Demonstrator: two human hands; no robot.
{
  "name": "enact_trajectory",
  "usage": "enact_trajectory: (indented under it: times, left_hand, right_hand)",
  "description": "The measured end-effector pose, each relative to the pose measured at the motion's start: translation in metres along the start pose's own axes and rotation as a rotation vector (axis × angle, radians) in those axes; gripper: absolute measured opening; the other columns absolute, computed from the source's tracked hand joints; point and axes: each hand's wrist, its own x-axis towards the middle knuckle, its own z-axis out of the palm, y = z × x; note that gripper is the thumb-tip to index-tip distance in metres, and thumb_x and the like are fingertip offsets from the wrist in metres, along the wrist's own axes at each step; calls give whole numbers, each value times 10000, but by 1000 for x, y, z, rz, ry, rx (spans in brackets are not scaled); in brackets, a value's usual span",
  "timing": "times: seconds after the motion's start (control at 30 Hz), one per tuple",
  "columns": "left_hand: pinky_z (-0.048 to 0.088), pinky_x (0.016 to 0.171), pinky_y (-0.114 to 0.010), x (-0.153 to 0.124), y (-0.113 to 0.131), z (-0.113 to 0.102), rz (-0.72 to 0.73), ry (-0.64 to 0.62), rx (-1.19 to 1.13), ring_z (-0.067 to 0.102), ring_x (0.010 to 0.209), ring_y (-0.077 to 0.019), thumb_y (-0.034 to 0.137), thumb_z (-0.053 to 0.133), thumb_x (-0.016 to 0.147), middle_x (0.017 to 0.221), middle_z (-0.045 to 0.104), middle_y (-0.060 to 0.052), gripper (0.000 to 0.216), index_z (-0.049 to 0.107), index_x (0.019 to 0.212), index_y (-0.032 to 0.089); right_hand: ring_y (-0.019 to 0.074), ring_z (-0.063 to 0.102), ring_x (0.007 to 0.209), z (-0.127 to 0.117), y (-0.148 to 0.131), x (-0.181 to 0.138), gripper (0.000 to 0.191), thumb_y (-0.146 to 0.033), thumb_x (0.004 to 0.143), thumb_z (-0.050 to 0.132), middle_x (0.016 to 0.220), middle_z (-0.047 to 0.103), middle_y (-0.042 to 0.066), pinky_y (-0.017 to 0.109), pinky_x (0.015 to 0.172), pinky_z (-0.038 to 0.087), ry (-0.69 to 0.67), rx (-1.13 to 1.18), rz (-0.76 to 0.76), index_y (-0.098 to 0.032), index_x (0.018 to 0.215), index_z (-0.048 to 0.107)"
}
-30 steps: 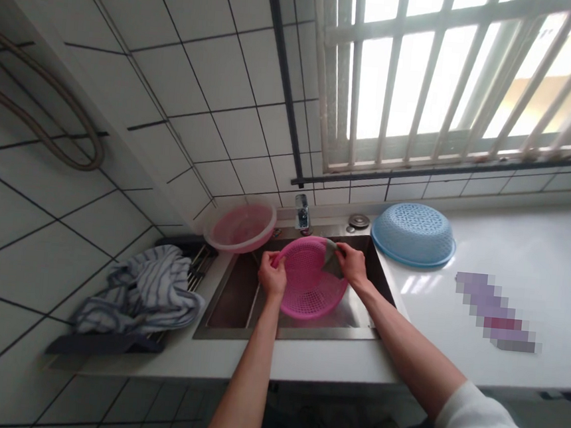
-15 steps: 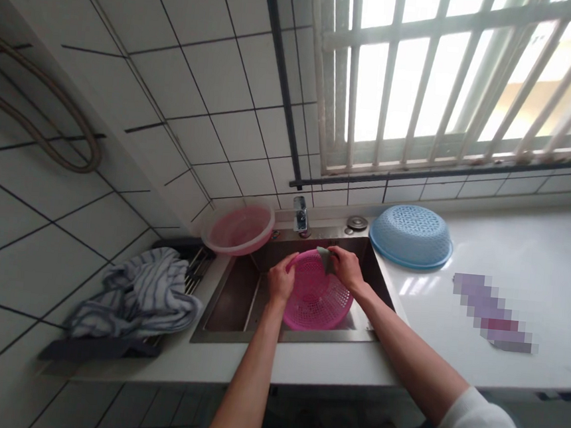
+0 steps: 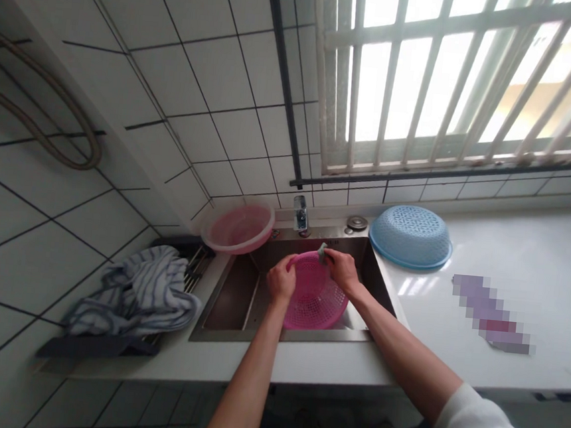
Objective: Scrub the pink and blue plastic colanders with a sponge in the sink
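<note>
A pink perforated plastic basket (image 3: pixel 315 300) is held tilted inside the metal sink (image 3: pixel 231 306), its hollow side facing me. My left hand (image 3: pixel 282 278) grips its rim on the left, thumb at the top edge. At the upper right rim, my right hand (image 3: pixel 341 269) is closed on a small grey-green scrubbing pad (image 3: pixel 322 250), which is pressed against the rim. The fingertips of the right hand are partly hidden behind the pad and the basket.
A faucet (image 3: pixel 300 214) rises behind the sink. To its left sits a pink basin (image 3: pixel 239 228); an upturned blue basket (image 3: pixel 412 237) rests on the right counter. A striped towel (image 3: pixel 141 294) lies on a rack at left. A blurred purple item (image 3: pixel 489 313) lies at right.
My right hand has shifted slightly down and left along the rim with the scrubbing pad, which now looks bunched up. The basket has turned a little; my left hand keeps its hold.
</note>
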Motion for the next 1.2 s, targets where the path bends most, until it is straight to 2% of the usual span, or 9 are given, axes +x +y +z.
enact_trajectory:
  times: [0.1,0.27,0.37,0.5,0.7,0.8,0.93,1.1,1.2]
  left_hand:
    - [534,873,-319,0,2,0,27,-43,10,758,978,-242,216,612,951,1151,807,-42,285,776,1155,328]
    - [523,874,-334,2,-5,-8,-136,182,-41,750,984,-269,311,620,971,1140,802,-93,245,758,1166,256]
    - [521,873,-323,1,-4,-1,-77,91,-63,751,979,-258,282,616,969,1127,806,-73,220,757,1137,264]
    - [519,877,-296,0,1,6,47,-82,-57,751,998,-230,228,613,955,1120,810,-27,228,768,1093,322]
    - [519,863,-302,3,-8,-6,-102,142,-94,746,977,-242,293,632,956,1095,806,-71,190,749,1102,262]
    - [518,850,-298,2,-4,-1,-62,72,-62,748,953,-237,260,622,953,1077,810,-60,196,750,1101,278]
    - [512,861,-277,1,4,4,63,-70,-68,754,969,-210,179,611,932,1093,812,-14,260,763,1086,322]
    - [516,847,-287,5,-6,-4,-67,107,-106,752,951,-223,272,636,944,1068,813,-48,190,764,1085,276]
    - [515,813,-275,3,-5,0,-67,31,-90,751,921,-217,278,635,942,1036,815,-41,182,758,1076,278]
  right_hand:
    - [231,751,1105,3,-6,-2,362,-182,970,613,1257,765,12,316,1024,551,-44,23,-89,-322,1273,753]
    - [265,772,1035,-4,10,3,349,-223,967,637,1180,790,56,354,969,575,69,31,97,-273,1295,745]
    - [265,774,1023,-3,8,1,345,-213,978,621,1187,787,61,352,965,573,74,-3,80,-274,1293,747]
    - [222,751,1111,6,-3,-2,372,-166,971,615,1267,761,8,314,1016,554,-38,5,-106,-339,1271,752]
    - [249,782,1005,-1,10,1,320,-256,999,595,1167,792,33,359,949,592,115,121,71,-297,1272,758]
    - [257,781,998,-3,7,-1,317,-251,1005,580,1153,796,23,356,942,588,106,105,77,-305,1254,768]
    - [221,755,1107,-3,-5,-4,347,-211,1009,567,1259,760,-22,302,1009,555,-34,107,-132,-343,1265,761]
    - [239,759,1104,-9,5,1,337,-244,1006,591,1238,765,8,331,1009,571,43,96,-30,-315,1296,746]
    - [246,768,1072,-5,5,0,342,-207,985,612,1220,773,18,345,1001,577,37,44,-21,-317,1274,757]
